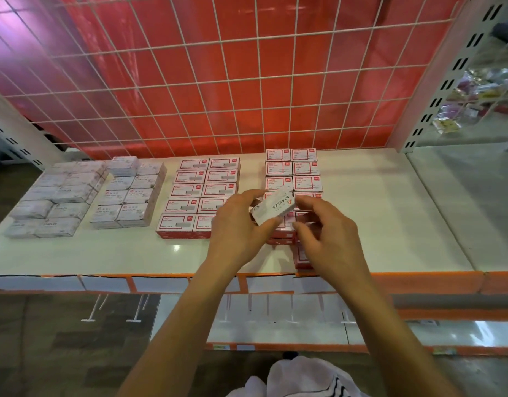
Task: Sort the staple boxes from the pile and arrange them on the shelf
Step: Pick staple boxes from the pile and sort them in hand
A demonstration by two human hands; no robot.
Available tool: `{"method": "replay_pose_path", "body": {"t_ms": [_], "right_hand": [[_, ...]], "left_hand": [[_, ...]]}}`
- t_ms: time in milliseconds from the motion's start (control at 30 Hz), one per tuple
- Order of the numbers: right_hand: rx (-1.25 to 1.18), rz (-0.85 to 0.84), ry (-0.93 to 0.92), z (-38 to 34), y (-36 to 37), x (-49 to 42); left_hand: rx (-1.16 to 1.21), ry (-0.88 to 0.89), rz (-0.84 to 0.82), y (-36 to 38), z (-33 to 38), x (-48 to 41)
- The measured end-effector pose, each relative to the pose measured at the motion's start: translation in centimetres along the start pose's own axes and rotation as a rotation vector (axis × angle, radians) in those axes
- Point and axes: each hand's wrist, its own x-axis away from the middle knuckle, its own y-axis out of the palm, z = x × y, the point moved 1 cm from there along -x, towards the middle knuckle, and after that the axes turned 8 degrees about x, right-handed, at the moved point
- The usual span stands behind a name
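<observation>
Glossy white shelf under a white wire grid on red backing. Forearms reaching in from six o'clock; left hand and right hand gripping a tilted, flat grey cardboard staple box by its ends, fingers curled, above centre-shelf. Grey box rows at nine o'clock, red-and-white boxes around twelve.

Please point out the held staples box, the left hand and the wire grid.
staples box (274, 209), head view, printed top face
left hand (235, 223), head view, back of hand
wire grid (218, 42), head view, a horizontal wire
</observation>
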Motion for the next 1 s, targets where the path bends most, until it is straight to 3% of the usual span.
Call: {"method": "replay_pose_path", "body": {"t_ms": [133, 233, 433, 633, 800, 1000], "right_hand": [[-0.154, -0.093, 0.007, -0.8, 1.4, -1.1], [-0.229, -0.152, -0.020, -1.3, 2.8, -1.7], [-0.197, -0.104, 0.013, -2.6, 4.3, -2.7], [-0.460, -0.252, 0.156, -5.0, 5.7, -3.3], [-0.652, -0.336, 0.180, -8.5, 8.5, -3.7], [-0.719, -0.401, 0.179, -12.3, 12.8, -4.3]], "left_hand": [[0.085, -0.043, 0.042, -1.1, -0.1, 0.0], [0.286, -0.091, 0.041, -1.3, -0.3, 0.4], [0.569, -0.177, -0.012, -2.5, -1.6, 1.2], [0.424, -0.166, 0.065, -6.8, -4.6, 0.3], [0.551, -0.151, -0.090, -11.3, -7.3, -0.3], [0.540, -0.140, -0.159, -16.4, -11.5, -1.5]]}}
